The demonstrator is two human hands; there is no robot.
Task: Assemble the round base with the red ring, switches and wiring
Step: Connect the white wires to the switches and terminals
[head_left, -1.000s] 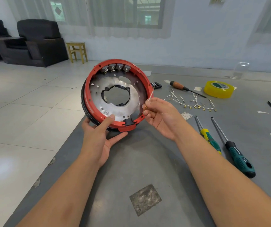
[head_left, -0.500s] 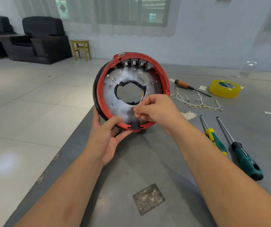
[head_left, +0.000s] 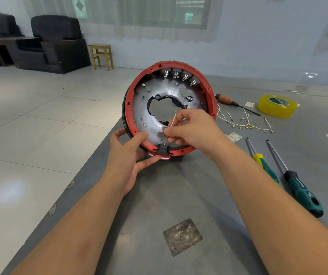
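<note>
The round base (head_left: 145, 108), a silver metal plate with a central hole inside a red ring (head_left: 134, 90), stands tilted on its edge at the grey table's left side. Several switches (head_left: 179, 75) sit along its upper rim and one black switch (head_left: 163, 148) at the bottom. My left hand (head_left: 128, 153) grips the lower left rim, thumb on the plate. My right hand (head_left: 191, 130) pinches a short white wire (head_left: 173, 121) with brass terminals, its lower end just above the bottom switch.
More white wires with brass terminals (head_left: 246, 122) lie on the table (head_left: 179, 195) to the right. A wooden-handled screwdriver (head_left: 230, 102), a yellow tape roll (head_left: 277, 105) and two green-handled screwdrivers (head_left: 290, 179) lie further right. The table's left edge drops to tiled floor.
The base has been brought closer and stood more upright. My right hand with the wire has moved from the ring's right edge inward and down to the bottom switch.
</note>
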